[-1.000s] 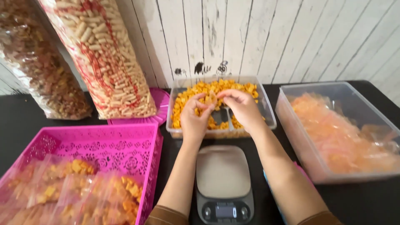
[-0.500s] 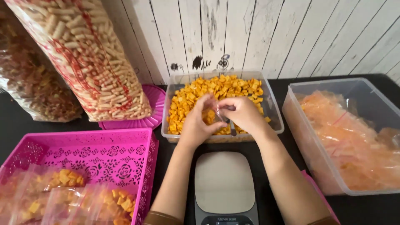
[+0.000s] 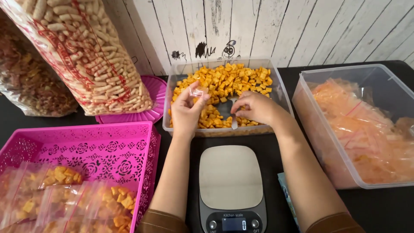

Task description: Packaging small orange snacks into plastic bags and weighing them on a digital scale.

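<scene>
I see the left hand point(image 3: 186, 113) raised over the clear snack tub point(image 3: 173, 88), its fingertips pinching a small clear bag point(image 3: 196, 91) by the upper edge, while the right hand point(image 3: 255, 108) is curled around the handle of a scoop point(image 3: 233, 115) that rests among the orange square crackers point(image 3: 228, 82) inside that tub. Taking the tub as my landmark: the biggest thing is the tall sack of pale stick snacks point(image 3: 86, 56) leaning against the wall to its left, with a second sack of brown mixed snacks point(image 3: 26, 77) further left. To the tub's right, just beside it, stands a larger clear bin point(image 3: 302, 86) piled with empty orange-tinted bags point(image 3: 366, 133). In front and left of the tub sits a pink lattice basket point(image 3: 86, 142) holding filled packets point(image 3: 64, 198). Directly in front of the tub, between my forearms, lies a kitchen scale point(image 3: 230, 183), its plate bare. A pink lid point(image 3: 151, 112) lies partly under the stick-snack sack. The small bag hangs roughly upright over the tub's left half; I cannot tell which end is its mouth. The scoop's long axis runs near to far.
</scene>
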